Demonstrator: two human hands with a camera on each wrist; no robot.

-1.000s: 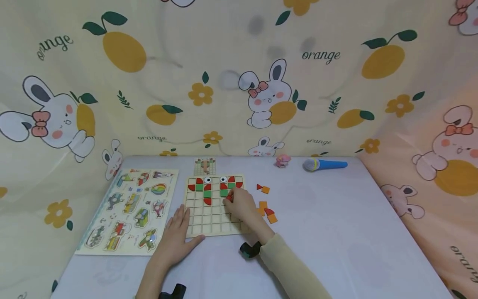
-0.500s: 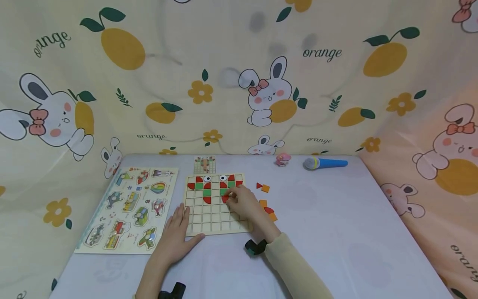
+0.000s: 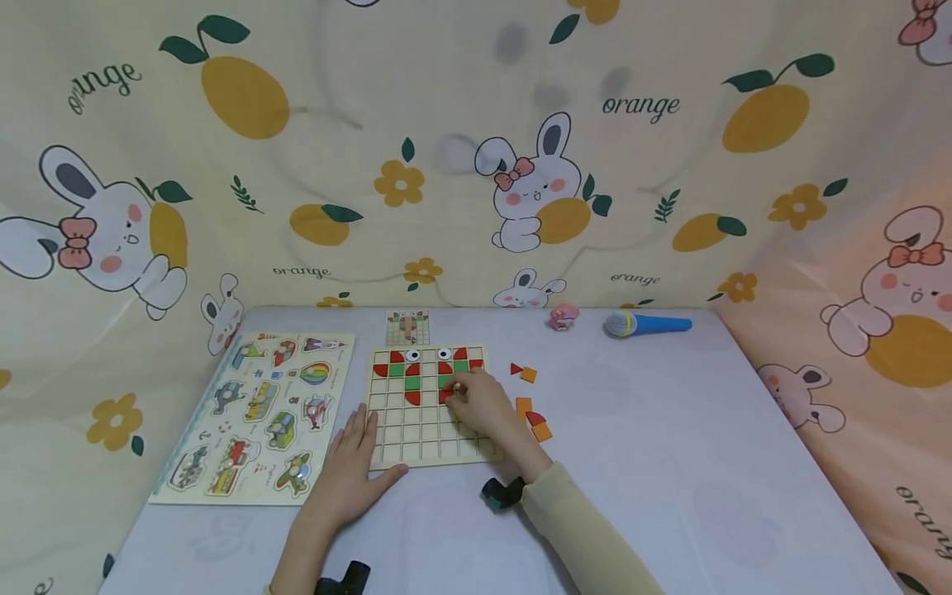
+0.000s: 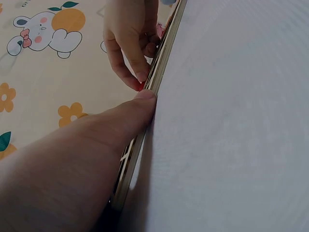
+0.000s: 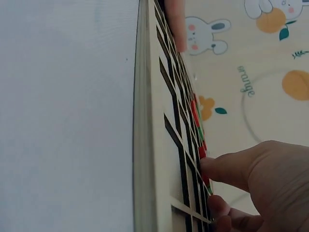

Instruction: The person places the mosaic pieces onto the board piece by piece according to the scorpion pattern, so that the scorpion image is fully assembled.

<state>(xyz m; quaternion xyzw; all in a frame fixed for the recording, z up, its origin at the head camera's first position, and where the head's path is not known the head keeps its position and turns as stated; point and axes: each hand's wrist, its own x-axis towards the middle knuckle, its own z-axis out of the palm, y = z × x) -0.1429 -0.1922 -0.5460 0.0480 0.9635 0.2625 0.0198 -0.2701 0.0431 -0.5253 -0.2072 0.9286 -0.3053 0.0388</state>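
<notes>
A wooden grid board [image 3: 405, 431] lies on the table, with red and green pieces and two eye pieces in its upper cells. The left hand [image 3: 345, 479] rests spread along the board's left edge and lower corner; in the left wrist view its thumb [image 4: 116, 121] touches the board's side. Over the board's right half, the right hand [image 3: 487, 405] has its fingertips at a red quarter-round piece [image 3: 445, 397] below a green square, pinching it. The right wrist view shows that hand's thumb [image 5: 227, 166] against a red piece [image 5: 202, 152].
Right of the board lie orange squares [image 3: 528, 375], a red triangle [image 3: 516, 369] and a red piece [image 3: 535, 419]. A small pattern card [image 3: 407, 328] is behind, a sticker-like picture board [image 3: 249, 421] at left, a pink figure [image 3: 563, 317] and blue microphone [image 3: 654, 326] at back.
The right hand has shifted slightly off the cell below the green square, and the red piece there now shows beside its fingertips. The left hand has stayed on the board's edge.
</notes>
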